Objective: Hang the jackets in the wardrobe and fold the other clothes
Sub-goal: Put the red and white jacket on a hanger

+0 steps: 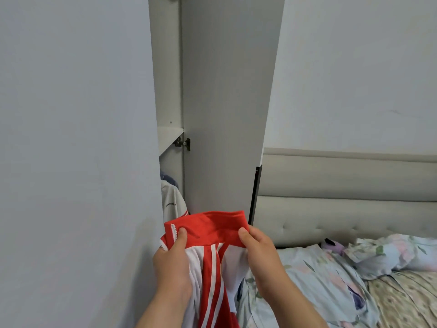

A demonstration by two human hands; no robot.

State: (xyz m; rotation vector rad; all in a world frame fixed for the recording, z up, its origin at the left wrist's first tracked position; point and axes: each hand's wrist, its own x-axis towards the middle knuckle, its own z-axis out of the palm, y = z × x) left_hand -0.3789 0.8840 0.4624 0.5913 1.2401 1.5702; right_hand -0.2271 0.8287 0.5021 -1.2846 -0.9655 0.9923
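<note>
Pinching the red collar of the jacket [211,278] with left grip [173,260] and right grip [262,265], before the open wardrobe [169,79]. Seems light, soft, limp; best to hold at both shoulders.

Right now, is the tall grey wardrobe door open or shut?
Open: the tall grey wardrobe door stands outward, metal hinge exposed, showing a white shelf and hanging white garment inside.

The red-and-white striped jacket [212,252] hangs, collar up, before the open wardrobe [224,102].
</note>
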